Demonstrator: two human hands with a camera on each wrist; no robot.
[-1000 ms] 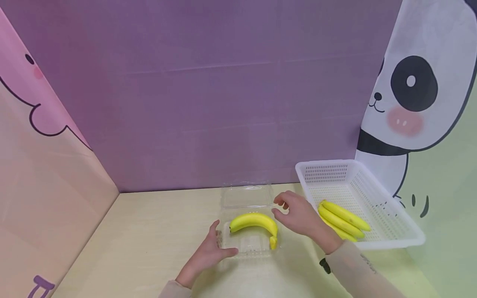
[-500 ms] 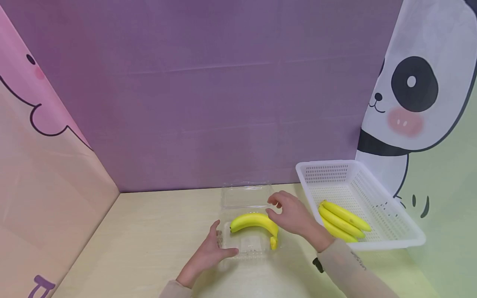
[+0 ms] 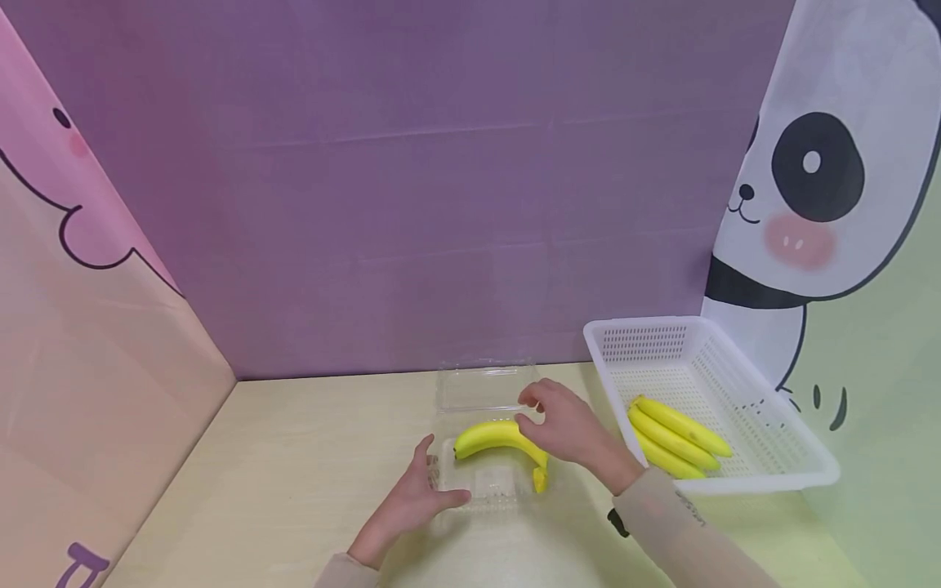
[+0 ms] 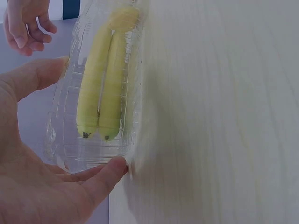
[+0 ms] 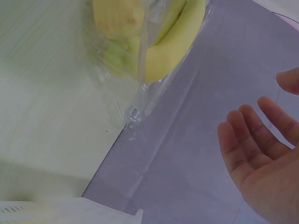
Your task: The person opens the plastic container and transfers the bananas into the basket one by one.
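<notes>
A clear plastic clamshell container (image 3: 491,487) lies on the table with its lid (image 3: 488,387) laid back toward the wall. Inside it are bananas (image 3: 494,435); the left wrist view shows two side by side, joined at the stem (image 4: 124,18). My left hand (image 3: 412,496) holds the container's near-left corner, thumb along the front and fingers at the left end. Above the container's right side hovers my right hand (image 3: 564,425), fingers loosely bent and holding nothing. It partly covers the banana in the head view and appears apart from the container in the right wrist view.
To the right stands a white perforated basket (image 3: 764,408) holding three visible bananas (image 3: 672,439). A purple cloth wall (image 3: 382,245) rises behind the wooden table (image 3: 294,465). Printed side panels, one with a panda (image 3: 809,245), flank it.
My right hand has moved left, from beside the container to above its right part, over the banana. My left hand, the container and the basket stay in place.
</notes>
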